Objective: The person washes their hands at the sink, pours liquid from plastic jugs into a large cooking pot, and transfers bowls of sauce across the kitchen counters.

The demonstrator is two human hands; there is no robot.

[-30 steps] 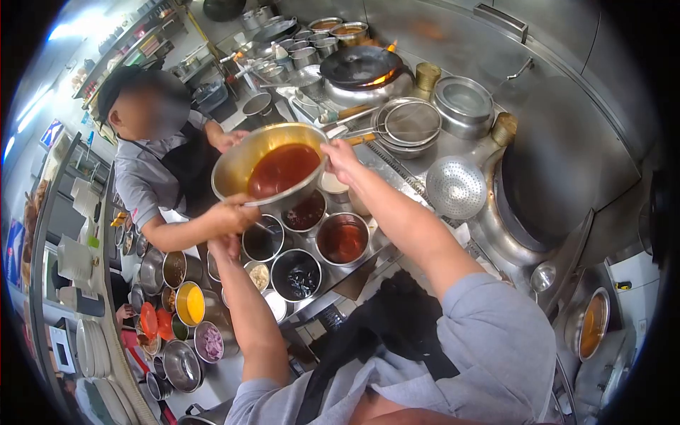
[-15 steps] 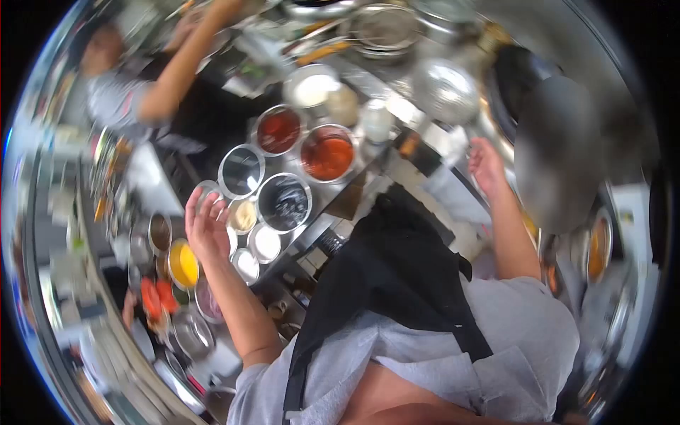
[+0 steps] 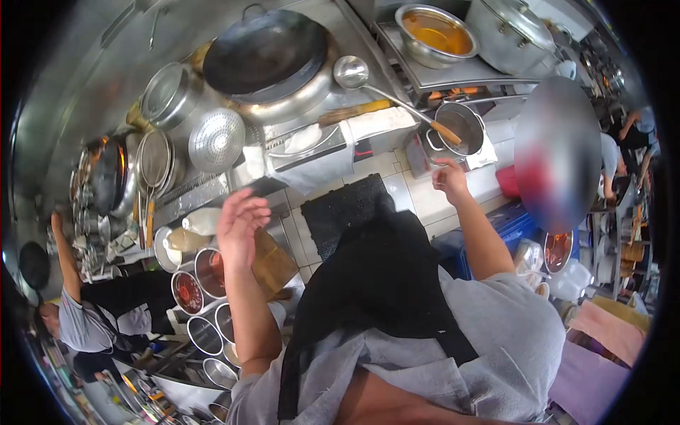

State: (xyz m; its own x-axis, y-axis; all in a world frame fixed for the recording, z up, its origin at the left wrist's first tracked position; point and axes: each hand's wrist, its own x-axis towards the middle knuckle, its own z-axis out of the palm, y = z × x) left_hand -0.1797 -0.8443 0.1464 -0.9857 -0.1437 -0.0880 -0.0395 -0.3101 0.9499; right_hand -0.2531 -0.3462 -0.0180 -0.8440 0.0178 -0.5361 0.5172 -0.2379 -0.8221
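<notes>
My left hand (image 3: 244,225) is raised with its fingers loosely bent and apart, holding nothing. It hangs in the air above the counter edge, nearest to metal tubs of red sauce (image 3: 188,292) and a pale squeeze bottle (image 3: 202,221). My right hand (image 3: 452,181) is empty too, its fingers half curled and slightly apart. Just beyond it stands a metal pot (image 3: 471,117). A ladle (image 3: 397,101) lies with its bowl on the stove and its wooden handle end over the pot. The right hand appears apart from both.
A black wok (image 3: 268,53) sits on the stove, with a perforated skimmer (image 3: 217,140) and strainers (image 3: 154,157) to its left. A bowl of orange liquid (image 3: 438,35) and a lidded pot (image 3: 511,35) stand at the back right. A co-worker (image 3: 92,315) reaches out at the left.
My view and body have turned right, from the sauce tubs to the stove and wok. The tubs now lie at lower left. Both hands remain raised and empty.
</notes>
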